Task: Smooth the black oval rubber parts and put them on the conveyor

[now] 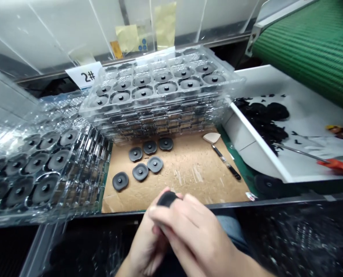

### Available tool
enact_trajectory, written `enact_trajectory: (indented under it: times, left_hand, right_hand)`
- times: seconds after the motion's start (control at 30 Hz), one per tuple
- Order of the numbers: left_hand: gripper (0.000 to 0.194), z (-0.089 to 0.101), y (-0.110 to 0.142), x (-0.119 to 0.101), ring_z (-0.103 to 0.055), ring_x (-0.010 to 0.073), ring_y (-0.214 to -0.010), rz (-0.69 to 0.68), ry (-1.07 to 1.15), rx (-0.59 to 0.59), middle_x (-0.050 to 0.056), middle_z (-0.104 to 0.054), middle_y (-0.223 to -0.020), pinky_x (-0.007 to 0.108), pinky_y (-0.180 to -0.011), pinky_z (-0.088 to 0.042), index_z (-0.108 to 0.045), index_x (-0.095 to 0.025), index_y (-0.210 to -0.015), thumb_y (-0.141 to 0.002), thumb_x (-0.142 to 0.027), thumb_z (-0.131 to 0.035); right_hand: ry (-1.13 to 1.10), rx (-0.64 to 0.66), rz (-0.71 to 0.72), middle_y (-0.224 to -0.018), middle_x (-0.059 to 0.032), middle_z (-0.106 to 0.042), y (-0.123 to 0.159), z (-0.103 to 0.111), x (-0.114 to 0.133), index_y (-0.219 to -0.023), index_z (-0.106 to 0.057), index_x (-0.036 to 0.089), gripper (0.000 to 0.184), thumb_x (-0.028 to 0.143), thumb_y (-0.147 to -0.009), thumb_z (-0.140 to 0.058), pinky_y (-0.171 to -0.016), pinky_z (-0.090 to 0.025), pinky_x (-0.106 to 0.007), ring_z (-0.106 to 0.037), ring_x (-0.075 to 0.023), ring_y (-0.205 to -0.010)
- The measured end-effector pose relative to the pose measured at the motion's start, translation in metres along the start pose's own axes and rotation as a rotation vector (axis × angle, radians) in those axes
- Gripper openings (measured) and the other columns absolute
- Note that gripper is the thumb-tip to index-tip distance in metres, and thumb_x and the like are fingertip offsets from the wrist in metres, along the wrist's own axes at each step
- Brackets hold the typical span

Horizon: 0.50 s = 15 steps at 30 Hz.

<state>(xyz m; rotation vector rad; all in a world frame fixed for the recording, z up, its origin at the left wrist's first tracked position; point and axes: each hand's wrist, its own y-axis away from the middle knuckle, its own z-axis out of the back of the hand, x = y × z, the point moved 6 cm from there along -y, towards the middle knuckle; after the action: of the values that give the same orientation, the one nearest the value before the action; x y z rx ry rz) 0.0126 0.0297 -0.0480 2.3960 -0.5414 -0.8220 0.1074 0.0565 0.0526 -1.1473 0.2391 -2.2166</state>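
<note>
Dark disc (167,199) gripped between left hand (147,246) and right hand (197,234) at six o'clock; six like discs (140,172) lie on cardboard (188,173) at twelve, spaced so none touch

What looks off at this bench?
One black disc sits alone below the front corner of the white tray, apart from the discs on the cardboard. Black scraps also lie heaped and scattered inside the tray.
</note>
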Motion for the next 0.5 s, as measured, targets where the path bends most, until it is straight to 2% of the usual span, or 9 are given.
enact_trajectory:
  times: [0.1,0.2,0.27,0.33,0.37,0.43,0.5]
  left_hand:
    - [0.058,-0.008,0.004,-0.006,-0.066,0.0174,-0.091,0.039,-0.016,0.014,0.003,-0.074,-0.099,0.023,-0.083,-0.049,-0.072,-0.028,-0.093,-0.036,-0.031,-0.086]
    - [0.054,-0.012,0.005,-0.006,-0.067,0.0148,-0.088,0.057,-0.041,0.021,0.001,-0.075,-0.093,0.020,-0.082,-0.048,-0.072,-0.028,-0.092,-0.039,-0.031,-0.085]
    - [0.052,-0.015,0.005,-0.003,-0.066,0.0158,-0.092,0.077,-0.022,0.071,0.000,-0.075,-0.093,0.020,-0.086,-0.046,-0.072,-0.028,-0.095,-0.044,-0.031,-0.084]
    - [0.052,-0.017,0.007,-0.001,-0.064,0.0173,-0.098,0.089,-0.007,0.154,0.000,-0.074,-0.098,0.022,-0.090,-0.044,-0.070,-0.026,-0.099,-0.048,-0.033,-0.083]
    - [0.054,-0.016,0.007,-0.001,-0.063,0.0179,-0.099,0.084,-0.009,0.190,0.001,-0.073,-0.103,0.023,-0.091,-0.044,-0.069,-0.025,-0.101,-0.049,-0.033,-0.082]
    - [0.057,-0.012,0.008,-0.003,-0.064,0.0195,-0.100,0.056,-0.023,0.239,0.002,-0.070,-0.111,0.025,-0.091,-0.044,-0.068,-0.026,-0.104,-0.050,-0.034,-0.082]
    - [0.055,-0.007,0.007,-0.004,-0.065,0.0214,-0.099,0.055,0.003,0.271,0.002,-0.068,-0.114,0.027,-0.089,-0.046,-0.067,-0.029,-0.105,-0.052,-0.035,-0.081]
  right_hand:
    - [0.006,0.158,-0.055,-0.084,-0.0021,-0.067,0.012,0.006,-0.005,-0.099,-0.060,0.020,0.027,0.007,-0.086,-0.039,-0.067,-0.044,-0.026,-0.059,-0.0141,-0.072]
    - [0.194,0.114,-0.129,-0.073,-0.0042,-0.063,0.015,0.018,-0.011,-0.103,-0.061,0.016,0.029,0.011,-0.089,-0.036,-0.057,-0.041,-0.028,-0.053,-0.0157,-0.062]
    - [0.229,0.096,-0.030,-0.070,-0.0047,-0.061,0.006,0.018,-0.007,-0.101,-0.063,0.015,0.032,0.016,-0.093,-0.032,-0.057,-0.039,-0.029,-0.050,-0.0160,-0.060]
    - [0.098,0.150,0.111,-0.068,-0.0024,-0.059,-0.003,0.013,-0.006,-0.096,-0.066,0.020,0.031,0.021,-0.095,-0.034,-0.059,-0.040,-0.027,-0.050,-0.0144,-0.062]
    - [0.022,0.165,0.136,-0.069,-0.0017,-0.058,-0.006,0.012,-0.010,-0.095,-0.066,0.022,0.030,0.021,-0.094,-0.036,-0.061,-0.041,-0.026,-0.051,-0.0134,-0.065]
    - [-0.032,0.136,0.026,-0.075,-0.0025,-0.058,-0.006,0.011,-0.034,-0.103,-0.064,0.022,0.029,0.018,-0.093,-0.037,-0.064,-0.044,-0.024,-0.054,-0.0130,-0.071]
    - [0.006,0.074,-0.203,-0.080,-0.0049,-0.059,0.008,0.007,-0.068,-0.112,-0.060,0.020,0.031,0.017,-0.092,-0.036,-0.066,-0.047,-0.026,-0.056,-0.0143,-0.075]
